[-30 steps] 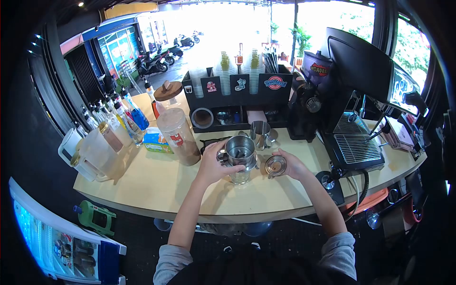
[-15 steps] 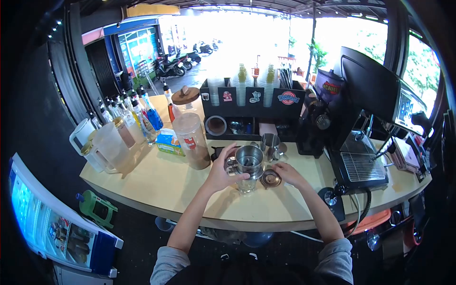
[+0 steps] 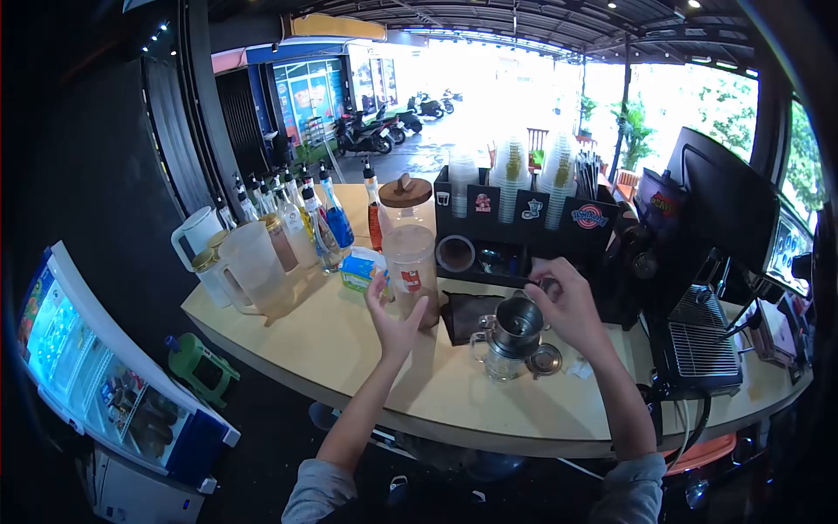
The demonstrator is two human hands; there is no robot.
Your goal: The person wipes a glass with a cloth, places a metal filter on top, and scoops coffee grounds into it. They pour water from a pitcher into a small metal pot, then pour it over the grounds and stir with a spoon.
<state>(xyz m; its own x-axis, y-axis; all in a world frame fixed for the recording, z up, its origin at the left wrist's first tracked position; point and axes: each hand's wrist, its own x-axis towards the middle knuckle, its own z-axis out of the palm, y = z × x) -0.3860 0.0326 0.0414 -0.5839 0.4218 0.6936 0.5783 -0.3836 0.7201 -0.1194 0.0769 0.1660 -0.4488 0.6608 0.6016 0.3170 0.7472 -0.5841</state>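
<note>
My left hand (image 3: 397, 327) is open, thumb and fingers apart, in front of a tall clear canister (image 3: 410, 253) with brown powder low inside and a wooden lid (image 3: 406, 191). Whether it touches the canister I cannot tell. My right hand (image 3: 569, 306) has its fingers curled around a small dark metal piece (image 3: 550, 286), mostly hidden by the hand. Between the hands, a metal drip coffee filter (image 3: 517, 325) sits on a glass mug (image 3: 503, 365). A round metal lid (image 3: 545, 360) lies on the counter right of the mug.
A dark cloth-like piece (image 3: 467, 319) lies behind the mug. Plastic jugs (image 3: 253, 271) and several pump bottles (image 3: 325, 236) stand left, beside a tissue pack (image 3: 364, 269). A black organizer (image 3: 524, 210) with cups stands behind, an espresso machine (image 3: 698, 349) on the right.
My left hand has let go of the drip filter and moved left to the canister. My right hand has left the metal lid and risen behind the filter. The view has turned left.
</note>
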